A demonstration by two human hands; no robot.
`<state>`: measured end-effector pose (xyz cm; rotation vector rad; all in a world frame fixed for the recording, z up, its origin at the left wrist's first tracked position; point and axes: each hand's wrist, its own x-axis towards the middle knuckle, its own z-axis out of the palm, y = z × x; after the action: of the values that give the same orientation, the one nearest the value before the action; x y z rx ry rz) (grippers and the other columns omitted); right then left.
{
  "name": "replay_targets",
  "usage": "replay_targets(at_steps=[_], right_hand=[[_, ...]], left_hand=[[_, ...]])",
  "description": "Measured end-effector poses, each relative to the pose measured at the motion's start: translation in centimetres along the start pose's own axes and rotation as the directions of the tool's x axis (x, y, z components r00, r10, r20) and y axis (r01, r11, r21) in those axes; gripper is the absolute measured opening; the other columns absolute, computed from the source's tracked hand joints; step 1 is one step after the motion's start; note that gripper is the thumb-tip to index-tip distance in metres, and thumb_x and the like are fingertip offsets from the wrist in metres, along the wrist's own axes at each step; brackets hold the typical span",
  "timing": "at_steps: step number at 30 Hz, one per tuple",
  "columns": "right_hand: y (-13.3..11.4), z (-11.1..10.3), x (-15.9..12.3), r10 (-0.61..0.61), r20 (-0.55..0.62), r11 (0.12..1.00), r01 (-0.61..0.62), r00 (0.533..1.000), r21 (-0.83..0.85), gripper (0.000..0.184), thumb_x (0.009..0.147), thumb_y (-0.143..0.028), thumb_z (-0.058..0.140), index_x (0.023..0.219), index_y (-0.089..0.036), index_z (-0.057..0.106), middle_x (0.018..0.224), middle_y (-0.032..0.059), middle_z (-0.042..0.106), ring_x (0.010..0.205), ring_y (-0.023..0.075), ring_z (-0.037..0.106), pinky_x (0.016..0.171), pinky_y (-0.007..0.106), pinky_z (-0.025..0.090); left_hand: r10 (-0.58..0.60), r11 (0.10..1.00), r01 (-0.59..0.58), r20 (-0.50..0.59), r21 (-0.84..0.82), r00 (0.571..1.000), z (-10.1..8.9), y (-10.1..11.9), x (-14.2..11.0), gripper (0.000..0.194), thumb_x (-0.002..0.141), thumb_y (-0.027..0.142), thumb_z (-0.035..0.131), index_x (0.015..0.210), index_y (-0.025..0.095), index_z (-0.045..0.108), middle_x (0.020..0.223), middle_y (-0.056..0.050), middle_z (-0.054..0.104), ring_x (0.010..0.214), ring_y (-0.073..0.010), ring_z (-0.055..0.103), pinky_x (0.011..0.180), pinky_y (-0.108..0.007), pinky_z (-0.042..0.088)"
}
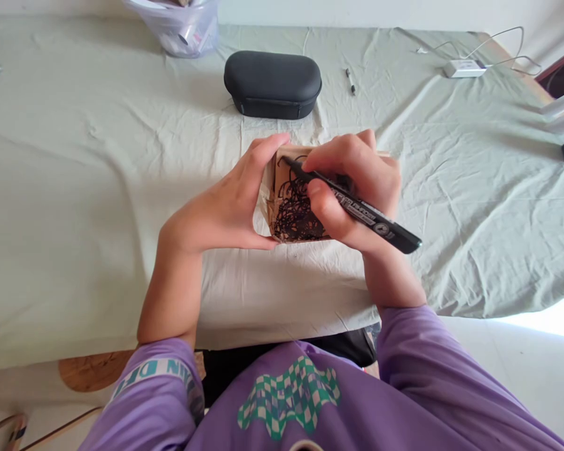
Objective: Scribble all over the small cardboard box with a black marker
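A small brown cardboard box sits on the cloth in front of me, its top covered in black scribbles, densest along the near side. My left hand grips the box's left side, thumb at the near corner and fingers at the far one. In my right hand is a black marker pen, pinched between thumb and fingers. The marker's tip touches the top near its far left corner, where a few loose black lines show. My right hand covers the right part of the box.
A black hard case stands beyond the box, with a small pen or cap to its right. At the back left is a translucent bin. A white power strip with cables lies at the back right. Wrinkled pale green cloth covers the table.
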<state>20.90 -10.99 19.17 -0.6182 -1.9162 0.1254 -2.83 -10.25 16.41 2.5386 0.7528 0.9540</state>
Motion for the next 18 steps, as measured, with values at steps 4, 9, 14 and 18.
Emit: replay_targets(at_steps=[4, 9, 14, 18], right_hand=[[0.2, -0.1, -0.1, 0.064, -0.170, 0.995, -0.049, 0.983, 0.093, 0.009, 0.079, -0.018, 0.056, 0.080, -0.027, 0.057, 0.067, -0.0061, 0.058, 0.058, 0.0151, 0.048, 0.074, 0.041, 0.047], [0.5, -0.5, -0.1, 0.002, 0.052, 0.987, -0.010, 0.999, 0.158, 0.006, 0.086, -0.021, 0.058, 0.085, -0.027, 0.059, 0.072, -0.0053, 0.064, 0.064, 0.0165, 0.053, 0.083, 0.043, 0.049], [0.4, -0.3, -0.2, 0.061, 0.066, 0.996, -0.065, 0.996, 0.066, 0.004, 0.095, -0.028, 0.062, 0.094, -0.029, 0.066, 0.083, -0.0020, 0.068, 0.075, 0.0194, 0.063, 0.097, 0.046, 0.057], [-0.2, -0.9, -0.6, 0.179, -0.009, 0.970, -0.175, 0.984, 0.167, 0.008, 0.097, -0.027, 0.066, 0.100, -0.031, 0.073, 0.089, -0.0014, 0.071, 0.079, 0.0200, 0.069, 0.093, 0.043, 0.060]], left_hand=[[0.007, 1.000, -0.007, 0.011, -0.009, 1.000, -0.1, -0.5, 0.0, 0.135, 0.075, 0.082, 0.086, 0.174, 0.026, 0.013, 0.170, -0.019, 0.037, 0.161, -0.0556, 0.043, 0.124, -0.079, 0.048], [-0.021, 1.000, 0.020, 0.028, 0.007, 0.999, 0.0, -0.5, -0.1, 0.129, 0.080, 0.085, 0.079, 0.173, 0.030, 0.010, 0.171, -0.016, 0.035, 0.161, -0.0553, 0.043, 0.125, -0.078, 0.047], [0.008, 1.000, -0.009, 0.005, 0.013, 1.000, 0.1, 0.4, 0.0, 0.126, 0.086, 0.077, 0.080, 0.174, 0.019, 0.013, 0.170, -0.023, 0.036, 0.162, -0.0520, 0.043, 0.126, -0.077, 0.048], [0.011, 1.000, -0.011, 0.027, 0.012, 1.000, -0.1, 0.0, 0.1, 0.137, 0.077, 0.074, 0.090, 0.176, 0.021, 0.010, 0.171, -0.023, 0.036, 0.163, -0.0524, 0.040, 0.130, -0.077, 0.044]])
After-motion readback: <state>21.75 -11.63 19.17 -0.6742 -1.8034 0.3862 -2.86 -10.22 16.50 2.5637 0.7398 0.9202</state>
